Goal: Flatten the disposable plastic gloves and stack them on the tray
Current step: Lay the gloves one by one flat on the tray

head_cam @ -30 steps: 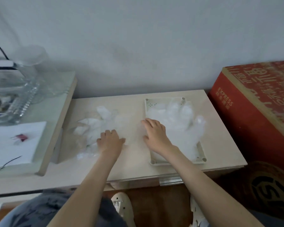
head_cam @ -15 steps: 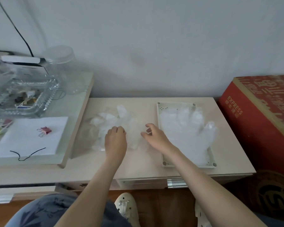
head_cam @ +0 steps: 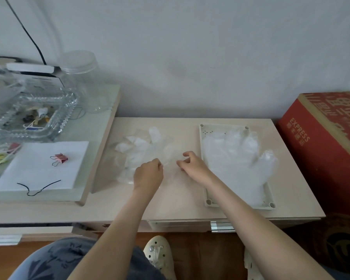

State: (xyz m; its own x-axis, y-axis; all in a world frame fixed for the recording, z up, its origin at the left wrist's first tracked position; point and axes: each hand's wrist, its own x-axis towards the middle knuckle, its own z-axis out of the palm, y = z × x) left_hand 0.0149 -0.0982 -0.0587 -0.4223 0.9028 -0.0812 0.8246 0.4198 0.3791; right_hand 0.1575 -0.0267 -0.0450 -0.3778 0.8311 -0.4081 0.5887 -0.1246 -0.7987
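Thin, clear, wrinkled film: the crumpled gloves lie heaped on the pale counter, left of the tray. Left hand and right hand each keep a narrow grip, pinching this film. Flat gloves cover the white rectangular tray, with the thumb over its right rim.

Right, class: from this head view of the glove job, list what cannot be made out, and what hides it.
Head view only:
- Loose gloves: clear film overlaps; their number is unreadable.
- Tray stack: see-through layers, count unclear.
- Left hand: its back hides the fingers' grip.
- Box: cut by the right edge.
- Dish contents: too small.
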